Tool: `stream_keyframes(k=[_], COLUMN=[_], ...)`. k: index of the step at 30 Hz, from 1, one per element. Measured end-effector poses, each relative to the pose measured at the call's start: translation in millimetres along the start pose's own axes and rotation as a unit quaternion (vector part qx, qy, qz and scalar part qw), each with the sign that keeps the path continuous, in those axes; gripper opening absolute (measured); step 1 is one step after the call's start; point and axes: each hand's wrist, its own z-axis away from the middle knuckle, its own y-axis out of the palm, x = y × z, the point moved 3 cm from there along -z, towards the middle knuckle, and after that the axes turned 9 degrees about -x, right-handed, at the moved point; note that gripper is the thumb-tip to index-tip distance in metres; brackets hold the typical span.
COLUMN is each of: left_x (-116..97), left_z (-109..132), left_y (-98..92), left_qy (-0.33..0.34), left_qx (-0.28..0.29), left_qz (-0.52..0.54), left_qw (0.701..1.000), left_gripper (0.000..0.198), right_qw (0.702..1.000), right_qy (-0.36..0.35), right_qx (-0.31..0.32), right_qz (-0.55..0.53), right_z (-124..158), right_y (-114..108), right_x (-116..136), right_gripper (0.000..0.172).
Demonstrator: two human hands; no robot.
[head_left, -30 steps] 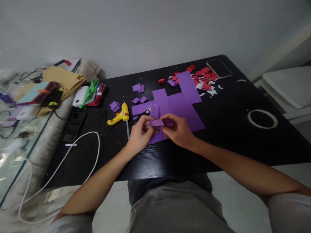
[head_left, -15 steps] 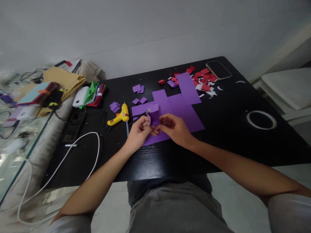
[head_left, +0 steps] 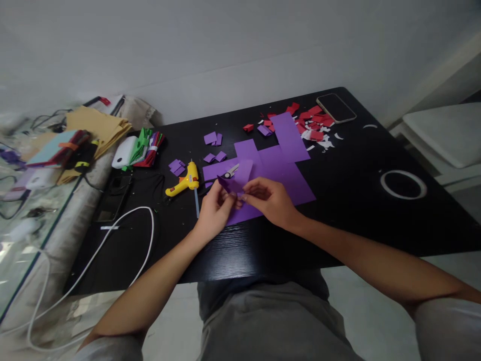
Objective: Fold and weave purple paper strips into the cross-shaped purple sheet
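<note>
Between my two hands is a folded piece of purple paper [head_left: 244, 173], its upper part standing up from my fingertips. My left hand [head_left: 217, 206] is closed on its left side, with a dark folded flap near the fingers. My right hand [head_left: 269, 199] pinches its lower right edge. Beneath them lie larger purple paper sheets [head_left: 291, 185]. Just behind the held piece rest scissors [head_left: 230, 172], partly hidden. To the left of my left hand, a yellow hot glue gun [head_left: 190, 178] lies with a glue stick [head_left: 197, 203] extending from it.
Small purple paper pieces [head_left: 176, 167] lie beyond the glue gun. Red paper pieces [head_left: 315, 118] and white scraps sit at the back right beside a phone [head_left: 336, 108]. A tape ring [head_left: 403, 184] lies at right; a white cable [head_left: 152, 225] loops at left.
The held purple paper has tilted right and its left flap has turned darker side up near my left fingers. The scissors behind it now show more.
</note>
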Motion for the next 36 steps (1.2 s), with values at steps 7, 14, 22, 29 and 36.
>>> stream_keyframes(k=[7,14,22,29,36], left_x=[-1.6,-0.6,-8.3,-9.6,-7.2], left_z=[-1.2,-0.3,2.8,5.6,3.9], left_y=[-0.4,-2.1,-2.6,-0.4,-2.6], left_qy=[0.004,0.019,0.089,0.101,0.088], left_qx=[-0.004,-0.002,-0.025,-0.01,-0.019], left_qz=[-0.001,-0.024,-0.148,-0.185,-0.171], left_qw=[1.0,1.0,0.985,0.977,0.981], left_gripper=[0.023,0.021,0.014,0.018,0.014], right_qw=[1.0,1.0,0.992,0.975,0.982], right_qy=[-0.002,0.007,-0.06,-0.149,-0.124], right_qx=[-0.004,-0.002,-0.013,-0.033,-0.036], right_qz=[0.001,0.002,0.115,0.16,0.139], right_z=[0.3,-0.8,4.5,8.9,6.8], right_y=[-0.3,-1.4,-0.4,-0.4,-2.3], right_x=[-1.0,-2.5,5.4,17.3,10.7], right_gripper=[0.016,0.019,0.035,0.011,0.009])
